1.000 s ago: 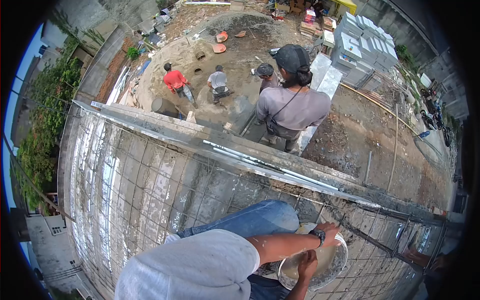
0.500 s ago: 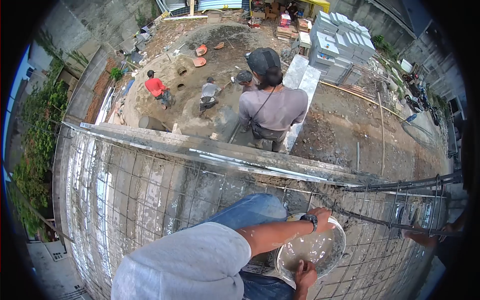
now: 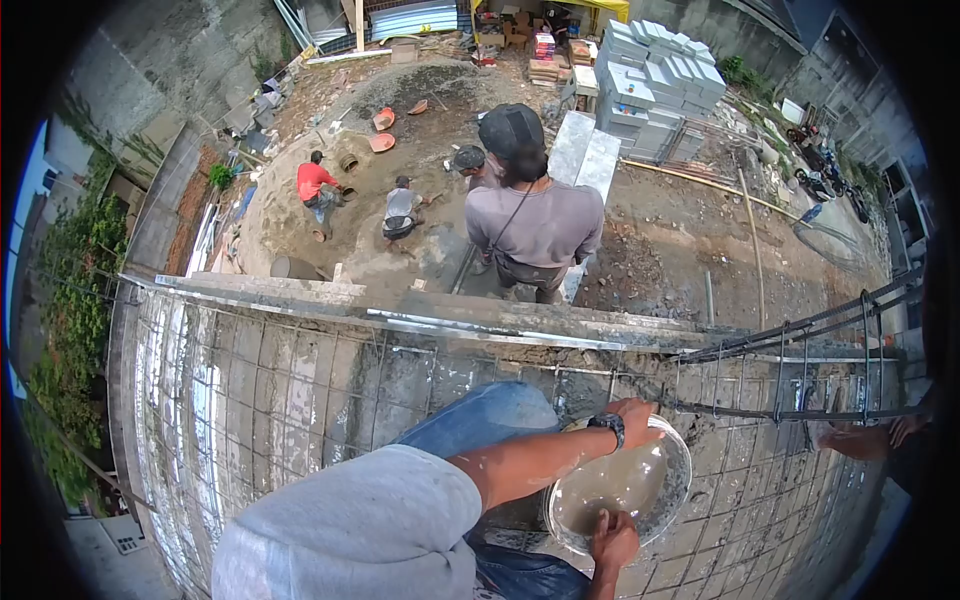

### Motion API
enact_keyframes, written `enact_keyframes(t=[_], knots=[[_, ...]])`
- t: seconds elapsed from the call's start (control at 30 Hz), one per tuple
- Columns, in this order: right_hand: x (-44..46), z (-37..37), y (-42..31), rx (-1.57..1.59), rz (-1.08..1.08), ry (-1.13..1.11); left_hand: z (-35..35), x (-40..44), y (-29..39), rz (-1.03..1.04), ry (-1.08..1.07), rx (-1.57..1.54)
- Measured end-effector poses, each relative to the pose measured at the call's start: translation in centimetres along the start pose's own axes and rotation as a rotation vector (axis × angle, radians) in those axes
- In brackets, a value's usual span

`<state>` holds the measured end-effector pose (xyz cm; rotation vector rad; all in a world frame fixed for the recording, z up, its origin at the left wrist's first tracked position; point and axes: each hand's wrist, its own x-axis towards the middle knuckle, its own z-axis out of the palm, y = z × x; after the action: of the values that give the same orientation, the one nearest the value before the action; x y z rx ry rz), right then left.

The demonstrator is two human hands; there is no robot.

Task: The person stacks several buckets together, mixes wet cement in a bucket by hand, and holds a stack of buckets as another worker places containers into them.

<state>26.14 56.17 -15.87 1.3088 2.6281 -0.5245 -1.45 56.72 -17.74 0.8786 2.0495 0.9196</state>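
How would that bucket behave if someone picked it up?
The bucket is probably heavy, given the murky liquid pooled inside. Being open-topped, it would likely slosh or spill if tilted. Its smeared rim might feel slippery.

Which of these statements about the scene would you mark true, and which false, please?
1. The left hand is at the rim of the bucket. True.
2. The watch is on the right wrist. False: it is on the left wrist.
3. The bucket holds dry gravel. False: it holds a wet, grey-brown liquid.
4. The person in the red top is on the steel mesh. False: that person is on the ground beyond the mesh.
5. Pale blocks are stacked beyond the mesh. True.
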Motion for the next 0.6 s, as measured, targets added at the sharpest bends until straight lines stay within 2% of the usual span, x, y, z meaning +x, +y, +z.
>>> enact_keyframes(t=[0.13,0.33,0.6], knots=[[0.0,0.9,0.6,0.025,-0.03,0.058,-0.2,0.1,0.0,-0.014,-0.017,0.001],[0.1,1.1,0.7,0.014,0.01,0.019,-0.2,-0.3,0.0,-0.023,0.039,-0.018],[0.2,1.1,0.7,0.003,-0.038,0.022,2.1,0.7,-1.1,-0.01,0.067,-0.056]])
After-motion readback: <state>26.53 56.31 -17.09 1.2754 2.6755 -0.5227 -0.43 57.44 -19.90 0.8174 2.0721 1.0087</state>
